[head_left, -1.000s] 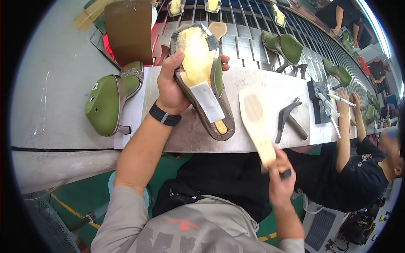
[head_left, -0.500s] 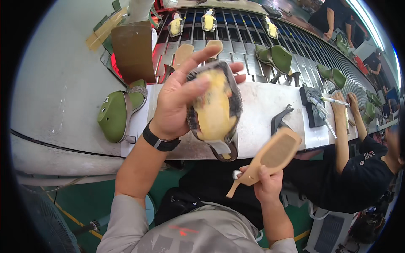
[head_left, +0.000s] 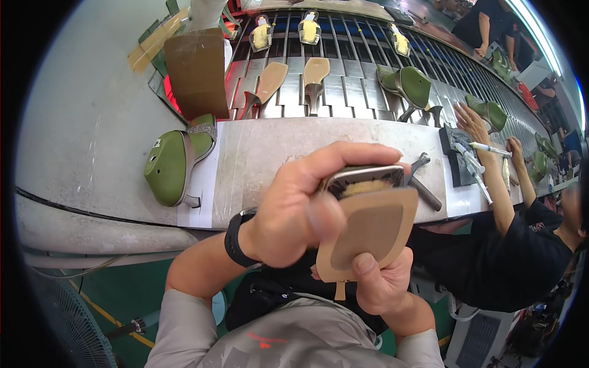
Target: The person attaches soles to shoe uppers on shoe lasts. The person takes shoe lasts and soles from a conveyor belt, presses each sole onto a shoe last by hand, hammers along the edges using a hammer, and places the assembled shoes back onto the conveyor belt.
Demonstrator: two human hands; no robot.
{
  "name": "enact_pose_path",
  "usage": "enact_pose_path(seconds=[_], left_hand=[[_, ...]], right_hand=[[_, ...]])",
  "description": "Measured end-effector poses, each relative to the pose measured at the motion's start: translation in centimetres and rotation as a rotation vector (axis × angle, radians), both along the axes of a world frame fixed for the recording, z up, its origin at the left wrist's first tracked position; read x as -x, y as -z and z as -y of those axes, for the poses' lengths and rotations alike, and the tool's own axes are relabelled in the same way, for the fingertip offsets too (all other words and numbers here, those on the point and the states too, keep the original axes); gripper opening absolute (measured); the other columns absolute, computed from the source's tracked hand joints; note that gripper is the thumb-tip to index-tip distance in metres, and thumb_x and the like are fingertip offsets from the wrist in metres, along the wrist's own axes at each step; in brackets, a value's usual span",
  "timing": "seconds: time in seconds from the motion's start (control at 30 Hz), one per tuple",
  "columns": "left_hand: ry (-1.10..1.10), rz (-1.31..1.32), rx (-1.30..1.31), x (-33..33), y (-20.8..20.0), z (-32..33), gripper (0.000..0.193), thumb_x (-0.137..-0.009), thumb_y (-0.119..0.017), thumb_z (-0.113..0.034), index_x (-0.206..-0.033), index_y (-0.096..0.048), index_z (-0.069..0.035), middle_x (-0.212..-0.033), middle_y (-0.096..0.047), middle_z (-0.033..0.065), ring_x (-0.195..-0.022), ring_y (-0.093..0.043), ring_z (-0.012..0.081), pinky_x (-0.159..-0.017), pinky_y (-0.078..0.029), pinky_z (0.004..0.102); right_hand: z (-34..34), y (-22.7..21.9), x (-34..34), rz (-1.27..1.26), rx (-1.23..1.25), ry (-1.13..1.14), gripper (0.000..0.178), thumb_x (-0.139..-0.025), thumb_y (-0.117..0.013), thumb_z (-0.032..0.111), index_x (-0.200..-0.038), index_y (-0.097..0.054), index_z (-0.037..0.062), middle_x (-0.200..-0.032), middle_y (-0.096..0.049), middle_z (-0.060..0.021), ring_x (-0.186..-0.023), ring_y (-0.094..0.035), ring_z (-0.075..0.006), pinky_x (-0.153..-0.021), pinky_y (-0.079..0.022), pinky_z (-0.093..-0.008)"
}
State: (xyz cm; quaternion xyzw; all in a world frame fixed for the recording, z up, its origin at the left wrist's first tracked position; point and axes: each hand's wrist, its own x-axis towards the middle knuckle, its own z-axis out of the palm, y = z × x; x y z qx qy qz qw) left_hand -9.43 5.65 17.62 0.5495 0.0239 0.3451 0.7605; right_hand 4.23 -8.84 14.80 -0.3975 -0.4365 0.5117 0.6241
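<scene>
In front of my body, my left hand grips a lasted shoe upper with a dark, frayed edge and a yellowish underside. Its index finger stretches over the far end, and the thumb is blurred. My right hand grips a tan shoe sole with a darker oval patch, the thumb pressed on its face. The sole lies over most of the upper, close against it; whether they touch all along cannot be seen. Both are above the near edge of the white worktable.
A green shoe stands on the left. Beyond the table, a slatted conveyor carries tan heeled soles, yellow-bottomed uppers and green shoes. A wrench-headed tool and syringes on a black block lie near a co-worker's arms.
My left hand has lowered the upper toward my body and tilted it. My right hand has raised the sole and turned it against the upper. The co-worker's hand reaches farther toward the conveyor.
</scene>
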Motion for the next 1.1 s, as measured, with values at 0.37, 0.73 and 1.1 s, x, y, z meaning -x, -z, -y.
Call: enact_pose_path(seconds=[0.37,0.73,1.1], left_hand=[[0.018,0.011,-0.183,0.0,0.5,0.7,0.094,-0.081,-0.089,-0.040,-0.148,-0.046,0.011,-0.145,-0.058,0.0358,-0.138,-0.060,0.0364,-0.115,-0.049,0.0462],[-0.017,-0.046,-0.102,0.0,-0.3,1.5,0.062,-0.099,-0.068,-0.027,-0.147,-0.049,0.008,-0.144,-0.060,0.0329,-0.138,-0.060,0.0354,-0.113,-0.050,0.0461],[-0.068,-0.113,-0.269,-0.5,-0.9,1.8,0.062,-0.095,-0.070,-0.017,-0.149,-0.050,0.007,-0.149,-0.059,0.0271,-0.135,-0.062,0.0285,-0.112,-0.050,0.0415]], right_hand=[[0.4,-0.1,-0.3,0.146,-0.139,0.065,0.024,-0.107,-0.066,0.015,-0.116,-0.075,-0.0064,-0.109,-0.080,-0.0144,-0.098,-0.074,-0.0171,-0.085,-0.059,-0.0307],[0.9,-0.2,0.1,-0.006,-0.061,0.067,0.023,-0.106,-0.066,0.011,-0.114,-0.075,-0.0073,-0.107,-0.080,-0.0137,-0.096,-0.074,-0.0161,-0.084,-0.059,-0.0307],[1.4,-0.4,-1.1,-0.120,0.029,-0.037,0.029,-0.110,-0.061,0.017,-0.120,-0.072,-0.0069,-0.110,-0.077,-0.0116,-0.099,-0.070,-0.0151,-0.084,-0.057,-0.0300]])
